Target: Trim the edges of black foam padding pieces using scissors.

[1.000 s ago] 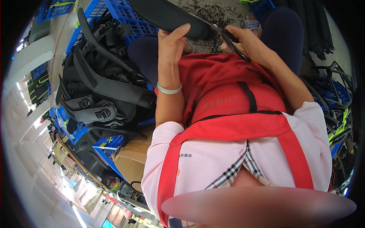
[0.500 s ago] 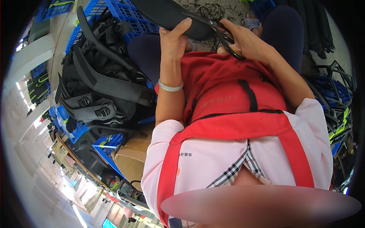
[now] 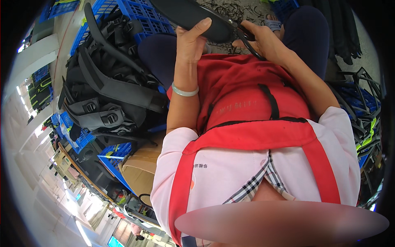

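A long black padded strap [image 3: 185, 20] with a rounded end lies over my lap's far side, running off past the top edge. My left hand [image 3: 192, 38] grips it, the thumb stretched along its upper face and the fingers hidden beneath. In my right hand [image 3: 263, 40] is a pair of scissors [image 3: 246, 40] with black handles, fingers through the loops. Their blades reach leftward along the strap's far edge; whether they touch it I cannot tell.
Black and grey padded straps with buckles [image 3: 115, 86] are heaped at my left beside a blue plastic crate [image 3: 142, 16]. Dark trimmings [image 3: 234, 12] litter the floor ahead. A cardboard box [image 3: 142, 168] stands lower left. More black straps [image 3: 362, 99] lie at my right.
Both hands and the strap have shifted slightly, the strap a little to the right. The scissors' handles have drawn closer together and moved up a little.
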`<state>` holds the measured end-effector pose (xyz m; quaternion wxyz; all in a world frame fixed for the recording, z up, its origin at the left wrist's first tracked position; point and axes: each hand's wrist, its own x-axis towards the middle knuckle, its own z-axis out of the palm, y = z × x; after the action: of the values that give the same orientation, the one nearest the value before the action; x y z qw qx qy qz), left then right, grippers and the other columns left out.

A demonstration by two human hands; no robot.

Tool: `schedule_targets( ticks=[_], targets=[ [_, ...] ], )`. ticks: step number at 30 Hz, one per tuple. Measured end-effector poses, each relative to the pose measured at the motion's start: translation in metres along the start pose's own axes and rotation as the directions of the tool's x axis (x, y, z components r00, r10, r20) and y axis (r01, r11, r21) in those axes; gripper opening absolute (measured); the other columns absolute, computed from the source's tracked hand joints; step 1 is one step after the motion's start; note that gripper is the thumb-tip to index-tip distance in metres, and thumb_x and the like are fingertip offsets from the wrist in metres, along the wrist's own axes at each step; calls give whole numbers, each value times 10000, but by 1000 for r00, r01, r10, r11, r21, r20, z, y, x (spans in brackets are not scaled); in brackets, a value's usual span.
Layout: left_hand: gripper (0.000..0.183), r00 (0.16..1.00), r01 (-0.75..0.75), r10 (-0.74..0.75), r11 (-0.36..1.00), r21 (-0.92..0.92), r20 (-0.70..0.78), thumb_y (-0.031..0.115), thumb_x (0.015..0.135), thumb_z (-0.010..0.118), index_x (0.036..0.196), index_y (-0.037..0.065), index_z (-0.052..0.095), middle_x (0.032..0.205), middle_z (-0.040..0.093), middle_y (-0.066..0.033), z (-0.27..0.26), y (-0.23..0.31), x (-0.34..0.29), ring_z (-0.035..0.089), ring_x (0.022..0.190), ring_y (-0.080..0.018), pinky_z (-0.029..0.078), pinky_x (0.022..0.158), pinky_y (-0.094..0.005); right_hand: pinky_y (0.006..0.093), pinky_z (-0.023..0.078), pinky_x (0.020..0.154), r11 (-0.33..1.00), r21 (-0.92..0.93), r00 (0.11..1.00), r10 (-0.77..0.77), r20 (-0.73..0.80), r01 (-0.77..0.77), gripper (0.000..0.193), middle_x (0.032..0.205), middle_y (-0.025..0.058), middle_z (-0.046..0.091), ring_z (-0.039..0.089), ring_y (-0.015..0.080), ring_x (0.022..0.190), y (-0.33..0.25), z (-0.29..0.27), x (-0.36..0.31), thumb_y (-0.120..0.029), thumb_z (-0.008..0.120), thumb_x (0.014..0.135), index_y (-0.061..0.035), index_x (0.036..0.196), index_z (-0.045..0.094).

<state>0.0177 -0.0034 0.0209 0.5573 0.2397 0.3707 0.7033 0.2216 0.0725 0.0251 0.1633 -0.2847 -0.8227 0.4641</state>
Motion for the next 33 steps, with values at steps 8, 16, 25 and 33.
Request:
schedule_targets(
  ticks=[8, 16, 25, 33],
  targets=[
    [276, 993, 104, -114, 946, -307, -15, 62, 852, 650, 1112, 9, 575, 1041, 641, -125, -22, 15, 5, 627, 926, -236, 531, 844, -383, 379, 417, 619, 995, -48, 993, 91, 73, -88, 450, 788, 205, 565, 544, 301, 687, -2, 6, -5, -293, 728, 816, 3, 1058, 492],
    [255, 998, -65, 64, 995, -77, -10, 6, 816, 675, 1063, 44, 629, 1026, 654, -81, -8, 10, 6, 626, 972, -227, 511, 892, -377, 428, 464, 774, 998, -36, 995, 45, 91, -42, 566, 997, 217, 620, 586, 419, 929, 1, 5, 1, -402, 711, 800, -17, 1121, 449],
    [290, 993, -120, 117, 988, -95, -30, -2, 801, 691, 1077, 69, 636, 1046, 650, -61, -22, 15, 5, 622, 995, -216, 501, 908, -381, 449, 446, 761, 997, -80, 989, 18, 146, -6, 630, 995, 269, 579, 569, 442, 933, -15, -7, 5, -341, 749, 778, -18, 1181, 389],
    [201, 994, -81, 76, 995, -57, -81, -53, 778, 693, 937, 65, 665, 897, 669, -37, -3, 11, 4, 642, 833, -163, 523, 800, -322, 413, 472, 764, 990, -106, 992, -83, 91, 93, 576, 1052, 215, 589, 583, 405, 938, -3, -1, 9, -275, 725, 797, -4, 1180, 391]
  ],
)
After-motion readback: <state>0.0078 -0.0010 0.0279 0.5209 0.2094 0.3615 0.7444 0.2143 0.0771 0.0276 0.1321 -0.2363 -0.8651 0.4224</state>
